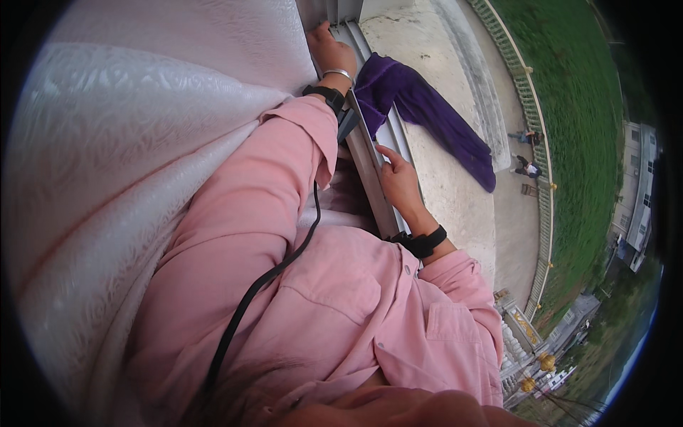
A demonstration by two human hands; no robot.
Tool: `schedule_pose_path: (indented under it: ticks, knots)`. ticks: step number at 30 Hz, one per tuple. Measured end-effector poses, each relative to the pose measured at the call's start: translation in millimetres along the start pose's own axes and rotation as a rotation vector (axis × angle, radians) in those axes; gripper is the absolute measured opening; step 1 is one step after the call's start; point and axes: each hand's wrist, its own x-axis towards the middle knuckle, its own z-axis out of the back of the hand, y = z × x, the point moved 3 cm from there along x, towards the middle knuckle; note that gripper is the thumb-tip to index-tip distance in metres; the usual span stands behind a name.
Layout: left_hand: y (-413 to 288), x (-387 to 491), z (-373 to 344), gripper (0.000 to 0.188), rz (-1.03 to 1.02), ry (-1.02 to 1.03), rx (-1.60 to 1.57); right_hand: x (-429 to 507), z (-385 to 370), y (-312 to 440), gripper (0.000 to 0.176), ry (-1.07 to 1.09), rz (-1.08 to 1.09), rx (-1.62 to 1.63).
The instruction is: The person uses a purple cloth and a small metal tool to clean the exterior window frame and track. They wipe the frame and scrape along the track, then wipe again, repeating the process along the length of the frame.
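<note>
My left hand (332, 52), wearing a silver bangle and a black wrist strap, is at the upper end of the window frame (352, 36); its fingers are partly hidden. My right hand (401, 180) is lower along the window track (397, 141), index finger extended and the other fingers curled, with nothing visible in it. Between the hands, a purple cloth (437, 115) drapes across the track and spreads over the pale outer ledge (453, 229). Right beside my left arm hangs a white patterned curtain (160, 107).
Beyond the ledge lies a paved yard (515, 235) far below, bounded by a balustrade (544, 197). Two people (527, 168) are beside it near a small stool (529, 190). A green field (576, 133) and buildings (637, 187) lie farther out. A black cable (267, 277) crosses my pink shirt.
</note>
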Motion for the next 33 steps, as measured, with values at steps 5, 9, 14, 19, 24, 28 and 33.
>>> schedule_pose_path:
  ticks: [5,9,14,19,24,28,33]
  knots:
    - [-2.8,-0.2,1.3,0.049,-0.008,0.000,-0.024,4.7,0.0,1.0,0.035,0.012,-0.036,-0.013]
    - [-3.8,-0.5,4.2,0.049,-0.002,-0.003,-0.052,65.6,-20.3,30.7,0.034,-0.042,0.080,-0.072]
    - [-5.7,0.2,4.8,0.048,-0.005,-0.002,-0.067,46.9,-5.3,18.5,0.032,0.048,0.028,-0.067]
    - [-7.4,-0.7,4.9,0.047,0.052,0.023,-0.096,13.9,4.7,0.7,0.032,0.073,-0.047,-0.070]
    - [-5.4,-0.8,5.7,0.047,0.014,0.005,-0.078,91.4,-24.1,28.3,0.031,-0.050,0.132,-0.094]
    - [-1.7,-1.5,1.3,0.044,-0.001,-0.057,-0.049,124.3,-35.3,45.3,0.031,-0.104,0.335,-0.007]
    - [2.4,-1.8,-0.3,0.044,-0.024,-0.091,-0.073,96.3,-2.6,23.8,0.031,0.141,0.075,0.486]
